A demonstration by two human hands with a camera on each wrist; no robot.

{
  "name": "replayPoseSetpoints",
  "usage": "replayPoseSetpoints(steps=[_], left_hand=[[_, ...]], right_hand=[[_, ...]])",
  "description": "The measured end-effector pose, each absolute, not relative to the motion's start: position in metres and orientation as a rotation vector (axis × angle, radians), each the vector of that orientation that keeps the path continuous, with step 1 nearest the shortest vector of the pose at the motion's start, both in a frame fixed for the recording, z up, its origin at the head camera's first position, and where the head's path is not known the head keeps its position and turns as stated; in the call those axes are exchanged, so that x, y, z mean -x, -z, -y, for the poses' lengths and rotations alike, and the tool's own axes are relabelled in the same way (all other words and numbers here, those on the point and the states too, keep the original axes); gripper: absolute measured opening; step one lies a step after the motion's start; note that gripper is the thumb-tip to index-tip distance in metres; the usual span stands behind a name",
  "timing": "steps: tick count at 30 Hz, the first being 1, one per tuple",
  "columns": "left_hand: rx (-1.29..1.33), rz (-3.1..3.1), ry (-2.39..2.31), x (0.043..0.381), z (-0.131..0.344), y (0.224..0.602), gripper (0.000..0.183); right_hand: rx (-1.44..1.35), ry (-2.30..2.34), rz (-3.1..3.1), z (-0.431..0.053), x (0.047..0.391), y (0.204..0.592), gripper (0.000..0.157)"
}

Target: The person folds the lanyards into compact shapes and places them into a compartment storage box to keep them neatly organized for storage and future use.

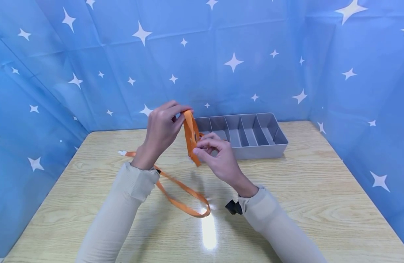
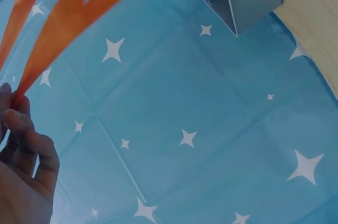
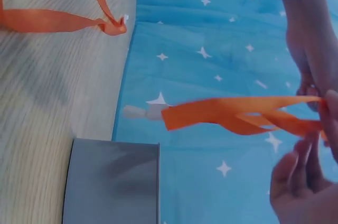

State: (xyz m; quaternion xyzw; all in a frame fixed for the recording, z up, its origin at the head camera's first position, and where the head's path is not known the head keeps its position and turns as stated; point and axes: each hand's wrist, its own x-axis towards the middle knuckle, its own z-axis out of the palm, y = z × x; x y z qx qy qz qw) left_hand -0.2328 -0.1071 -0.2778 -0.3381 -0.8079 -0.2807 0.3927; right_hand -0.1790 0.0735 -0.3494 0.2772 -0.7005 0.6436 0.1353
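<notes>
My left hand [image 1: 163, 122] is raised above the table and pinches an orange lanyard [image 1: 189, 128] at its top fold. The folded strands hang down from the fingertips, and a whitish clip [image 3: 141, 112] shows at the far end in the right wrist view. Lower down, my right hand [image 1: 218, 155] has its thumb and fingers curled at the strands' right side, gripping part of the strap. A second orange lanyard [image 1: 185, 210] lies looped on the table below, partly hidden by the left wrist, with a white end [image 1: 123, 153] to the left.
A grey divided box [image 1: 259, 151] stands at the back of the wooden table [image 1: 320, 204], just behind the right hand. Thin walls split it into several compartments. A blue curtain [image 1: 202, 62] with white stars surrounds the table's back and sides.
</notes>
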Motion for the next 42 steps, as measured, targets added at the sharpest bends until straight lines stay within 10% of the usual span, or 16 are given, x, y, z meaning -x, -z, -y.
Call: replayPoseSetpoints(steps=[42], left_hand=[[0.924, 1.988, 0.776, 0.225, 0.097, 0.267, 0.008]], right_hand=[[-0.663, -1.943, 1.890, -0.055, 0.178, 0.338, 0.007]])
